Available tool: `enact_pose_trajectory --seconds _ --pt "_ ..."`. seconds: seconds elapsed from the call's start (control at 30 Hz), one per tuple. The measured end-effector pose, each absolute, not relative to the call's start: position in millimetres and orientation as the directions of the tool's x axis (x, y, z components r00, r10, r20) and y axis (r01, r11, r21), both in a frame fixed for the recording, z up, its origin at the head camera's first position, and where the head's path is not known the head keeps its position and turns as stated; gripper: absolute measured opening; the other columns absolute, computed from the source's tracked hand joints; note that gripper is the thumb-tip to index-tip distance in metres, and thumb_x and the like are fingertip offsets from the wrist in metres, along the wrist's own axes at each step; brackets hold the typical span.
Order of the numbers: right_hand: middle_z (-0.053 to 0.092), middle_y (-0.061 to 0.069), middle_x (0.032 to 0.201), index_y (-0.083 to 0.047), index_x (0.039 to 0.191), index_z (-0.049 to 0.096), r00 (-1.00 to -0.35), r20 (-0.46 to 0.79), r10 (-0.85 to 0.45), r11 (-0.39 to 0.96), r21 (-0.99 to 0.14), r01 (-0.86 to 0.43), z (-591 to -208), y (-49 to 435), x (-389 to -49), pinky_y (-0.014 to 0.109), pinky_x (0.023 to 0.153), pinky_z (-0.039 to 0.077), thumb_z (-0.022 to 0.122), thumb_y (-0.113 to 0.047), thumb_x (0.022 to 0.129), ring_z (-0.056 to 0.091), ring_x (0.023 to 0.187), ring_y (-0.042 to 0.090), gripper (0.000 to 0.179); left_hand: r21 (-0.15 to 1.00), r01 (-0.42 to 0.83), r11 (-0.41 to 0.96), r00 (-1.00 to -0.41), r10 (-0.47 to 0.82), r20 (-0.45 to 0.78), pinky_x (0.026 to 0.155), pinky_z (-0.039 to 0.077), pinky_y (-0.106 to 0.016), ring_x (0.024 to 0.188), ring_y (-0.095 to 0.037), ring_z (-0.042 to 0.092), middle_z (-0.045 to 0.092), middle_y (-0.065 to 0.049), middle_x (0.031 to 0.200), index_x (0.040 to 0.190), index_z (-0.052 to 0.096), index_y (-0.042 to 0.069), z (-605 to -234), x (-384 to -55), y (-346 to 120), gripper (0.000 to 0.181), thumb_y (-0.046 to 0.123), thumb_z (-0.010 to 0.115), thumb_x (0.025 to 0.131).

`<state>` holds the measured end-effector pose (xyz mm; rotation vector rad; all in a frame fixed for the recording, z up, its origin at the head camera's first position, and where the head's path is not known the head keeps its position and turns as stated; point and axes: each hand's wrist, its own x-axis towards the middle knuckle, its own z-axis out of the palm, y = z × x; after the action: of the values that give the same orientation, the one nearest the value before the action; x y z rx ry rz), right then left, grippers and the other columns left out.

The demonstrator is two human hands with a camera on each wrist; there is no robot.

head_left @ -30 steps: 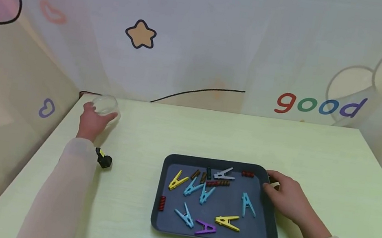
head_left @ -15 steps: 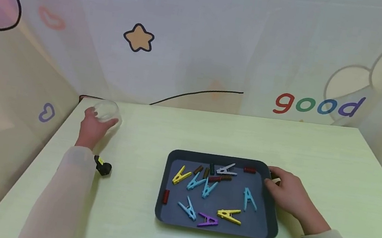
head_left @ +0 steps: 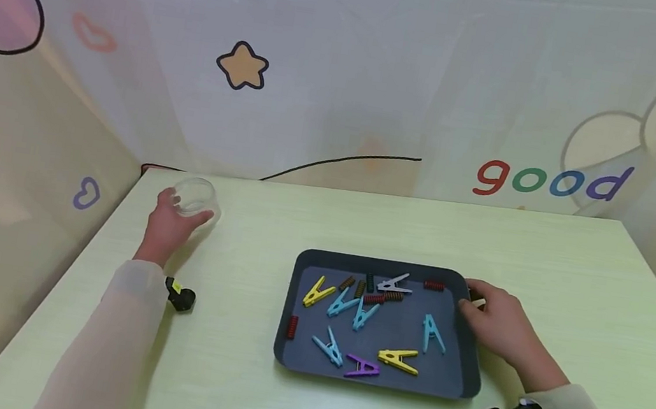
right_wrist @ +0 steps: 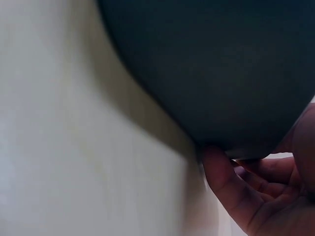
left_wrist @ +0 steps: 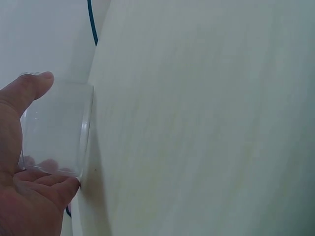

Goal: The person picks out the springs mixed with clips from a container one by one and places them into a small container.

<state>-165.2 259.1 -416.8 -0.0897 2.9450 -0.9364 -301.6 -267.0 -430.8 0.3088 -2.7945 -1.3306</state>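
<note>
My left hand grips a clear plastic cup near the table's far left corner. In the left wrist view, the thumb lies along one side of the cup and the fingers along the other. At the right rim of a dark grey tray, my right hand pinches the edge, its thumb on the outer side in the right wrist view. On the tray lie blue clothespins, yellow clothespins, a purple clothespin, a pale grey clothespin and several small coil springs.
The pale table backs onto a printed cloth with a star and the word "good". Side cloths rise along its left and right edges. Each wrist wears a small black camera.
The tray has slid a little toward the far side with my right hand on it. My left hand and the cup have shifted slightly right and nearer. The grips look the same.
</note>
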Motion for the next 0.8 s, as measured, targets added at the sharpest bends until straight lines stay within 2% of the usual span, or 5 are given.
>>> enact_pose_trajectory --seconds 0.17,0.53,0.8 --pt "0.060 0.029 0.123 0.008 0.133 0.050 -0.997 -0.040 -0.067 0.824 -0.566 -0.032 -416.7 259.7 -170.5 0.043 0.075 0.058 0.049 -0.017 0.097 0.062 0.102 0.038 0.044 0.777 -0.167 0.607 -0.981 -0.181 -0.069 0.113 0.034 -0.052 0.140 -0.040 0.032 0.026 -0.019 0.158 0.154 0.002 0.009 -430.4 -299.4 -263.6 0.107 0.052 0.070 0.083" --pt "0.060 0.030 0.120 0.008 0.132 0.050 -0.997 -0.040 -0.072 0.825 -0.564 -0.037 -414.8 261.1 -181.4 0.041 0.072 0.058 0.050 -0.017 0.097 0.063 0.095 0.035 0.043 0.769 -0.154 0.620 -0.985 -0.153 -0.073 0.113 0.034 -0.052 0.142 -0.039 0.031 0.026 -0.017 0.158 0.155 0.001 0.011 -435.4 -297.2 -259.4 0.109 0.055 0.070 0.082" --pt "0.060 0.030 0.121 0.008 0.133 0.049 -0.997 -0.039 -0.064 0.829 -0.558 -0.031 -417.3 262.4 -188.0 0.041 0.072 0.058 0.049 -0.017 0.097 0.064 0.096 0.036 0.044 0.760 -0.129 0.637 -0.991 -0.120 -0.067 0.114 0.033 -0.051 0.142 -0.037 0.033 0.028 -0.017 0.157 0.155 0.003 0.011 -435.2 -295.3 -252.9 0.109 0.055 0.071 0.081"
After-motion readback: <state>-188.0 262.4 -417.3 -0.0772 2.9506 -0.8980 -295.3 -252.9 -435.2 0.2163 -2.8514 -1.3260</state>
